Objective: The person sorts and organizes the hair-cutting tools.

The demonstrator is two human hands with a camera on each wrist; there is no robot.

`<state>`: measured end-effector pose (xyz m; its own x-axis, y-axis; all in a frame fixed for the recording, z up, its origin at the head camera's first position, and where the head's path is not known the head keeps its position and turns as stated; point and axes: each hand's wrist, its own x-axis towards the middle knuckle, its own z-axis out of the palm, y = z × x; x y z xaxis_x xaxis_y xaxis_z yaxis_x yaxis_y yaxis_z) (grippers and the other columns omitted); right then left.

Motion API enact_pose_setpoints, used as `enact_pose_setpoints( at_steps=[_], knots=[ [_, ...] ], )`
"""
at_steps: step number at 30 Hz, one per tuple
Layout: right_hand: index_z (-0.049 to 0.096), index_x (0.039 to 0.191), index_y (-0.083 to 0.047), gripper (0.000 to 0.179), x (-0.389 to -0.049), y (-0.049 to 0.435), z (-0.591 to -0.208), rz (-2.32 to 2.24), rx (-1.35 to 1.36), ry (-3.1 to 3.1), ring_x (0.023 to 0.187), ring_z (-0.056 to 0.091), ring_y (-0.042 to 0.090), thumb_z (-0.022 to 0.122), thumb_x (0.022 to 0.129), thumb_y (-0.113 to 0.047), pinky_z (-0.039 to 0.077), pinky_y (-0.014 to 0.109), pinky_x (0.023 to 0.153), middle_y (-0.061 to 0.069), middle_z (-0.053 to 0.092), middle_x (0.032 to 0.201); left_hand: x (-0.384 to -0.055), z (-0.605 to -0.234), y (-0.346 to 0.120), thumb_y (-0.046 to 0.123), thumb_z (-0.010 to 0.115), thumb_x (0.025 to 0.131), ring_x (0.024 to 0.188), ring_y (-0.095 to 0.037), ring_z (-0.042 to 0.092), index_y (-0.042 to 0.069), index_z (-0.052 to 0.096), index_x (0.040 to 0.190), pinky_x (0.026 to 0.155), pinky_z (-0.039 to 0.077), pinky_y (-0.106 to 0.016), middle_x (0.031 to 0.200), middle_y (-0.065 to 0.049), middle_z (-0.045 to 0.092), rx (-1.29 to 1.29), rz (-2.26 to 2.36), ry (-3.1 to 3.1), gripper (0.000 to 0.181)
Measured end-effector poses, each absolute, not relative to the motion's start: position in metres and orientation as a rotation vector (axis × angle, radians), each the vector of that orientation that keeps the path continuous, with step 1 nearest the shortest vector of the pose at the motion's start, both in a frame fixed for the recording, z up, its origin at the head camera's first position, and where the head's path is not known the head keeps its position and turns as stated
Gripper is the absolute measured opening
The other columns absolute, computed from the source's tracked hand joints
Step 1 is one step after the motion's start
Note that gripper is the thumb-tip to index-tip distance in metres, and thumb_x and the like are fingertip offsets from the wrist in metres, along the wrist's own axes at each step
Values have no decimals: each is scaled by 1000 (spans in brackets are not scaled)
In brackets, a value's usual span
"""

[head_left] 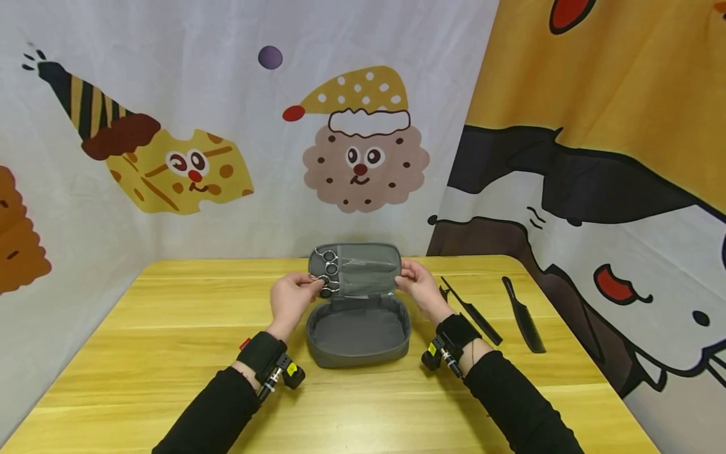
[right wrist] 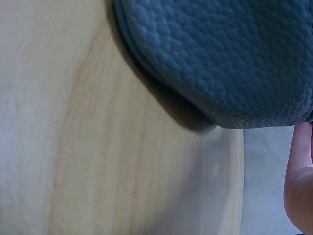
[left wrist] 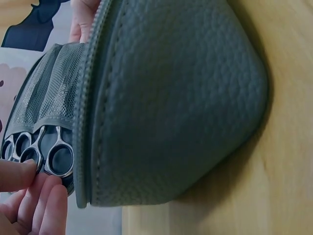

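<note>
Pinching a ring of the lower scissors [head_left: 330, 289], the thumb and fingers of our left hand [head_left: 290, 301] meet at the left end of the raised lid [head_left: 368, 250], where the upper scissors [head_left: 331, 262] also jut from mesh pockets [left wrist: 61, 93]. Below the lid, our grey case [head_left: 358, 358] sits open on the wooden table [head_left: 187, 353]. Our right hand [head_left: 422, 289] pinches the lid's right edge. Farther right we see a thin-tailed black comb [head_left: 478, 320], then a broad-handled one [head_left: 524, 317], both lying aslant.

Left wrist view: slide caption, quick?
Left hand pinches scissors at a mesh pocket inside the open grey case.
</note>
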<state>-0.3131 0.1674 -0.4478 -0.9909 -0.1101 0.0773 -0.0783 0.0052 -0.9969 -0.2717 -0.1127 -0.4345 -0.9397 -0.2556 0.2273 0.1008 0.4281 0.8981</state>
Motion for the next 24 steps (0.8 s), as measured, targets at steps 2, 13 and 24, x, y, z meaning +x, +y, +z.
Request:
enact_pose_setpoints(
  at_steps=[2,13,24],
  knots=[
    [53,126,9,29,-313,168,-448,-2197,-215,2203,88,64,10,55,96,10,56,27,84,1,63,95,-272,-435,-111,17,80,82,56,-11,65,2,77,84,52,48,-22,70,-5,72,139,-1527,-2357,15],
    [54,124,9,28,-312,169,-447,-2186,-206,2215,87,64,10,54,96,11,56,27,83,-1,65,93,-272,-433,-104,16,79,84,65,-19,71,-2,75,88,59,59,-28,78,-12,74,144,-1635,-2335,19],
    [53,125,10,29,-310,170,-446,-2173,-235,2231,87,64,10,54,96,12,56,28,84,3,64,95,-273,-433,-115,10,77,85,68,-22,72,-5,75,93,65,60,-31,80,-14,73,76,-1781,-2280,17]
  ],
)
